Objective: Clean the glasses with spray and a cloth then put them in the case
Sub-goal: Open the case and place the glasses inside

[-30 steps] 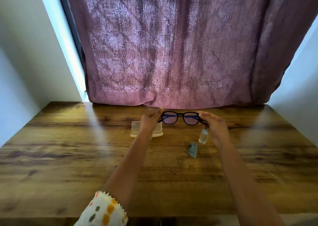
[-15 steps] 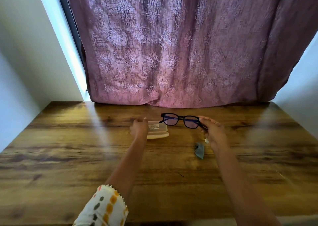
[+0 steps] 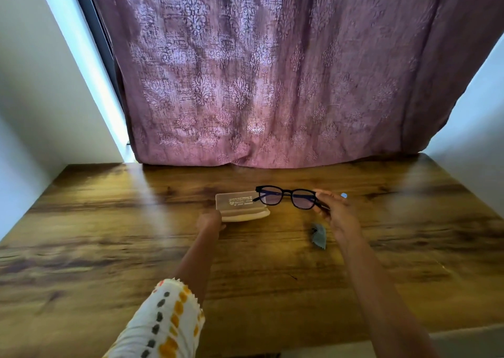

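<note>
Well, on my feed the only writing sits on the case [image 3: 234,203]: a few lines of dark print and a small logo on its raised lid, upside down from this angle and too fine for me to read. The lid is a frosted, translucent rectangle standing upright. The base under it is a shallow cream shell with rounded ends, lying open on the table [image 3: 109,248], which is glossy brown wood with dark streaky grain.

The 2 hands are apart. The left hand [image 3: 210,220] touches the near left corner of the base, knuckles toward the camera (fingers hidden, so I cannot tell whether it grips). The right hand [image 3: 338,216] pinches the glasses [image 3: 286,197] by their right end and holds them above the table, with the left lens overlapping the lid's edge in my view. They have a thin black frame and 2 rounded lenses that look purple-tinted.

A crumpled grey-blue cloth [image 3: 319,236] lies on the wood just beside the right wrist. Behind hangs a mauve curtain [image 3: 259,71] woven with a damask pattern. The left sleeve [image 3: 169,322] is white with orange and grey spots.
</note>
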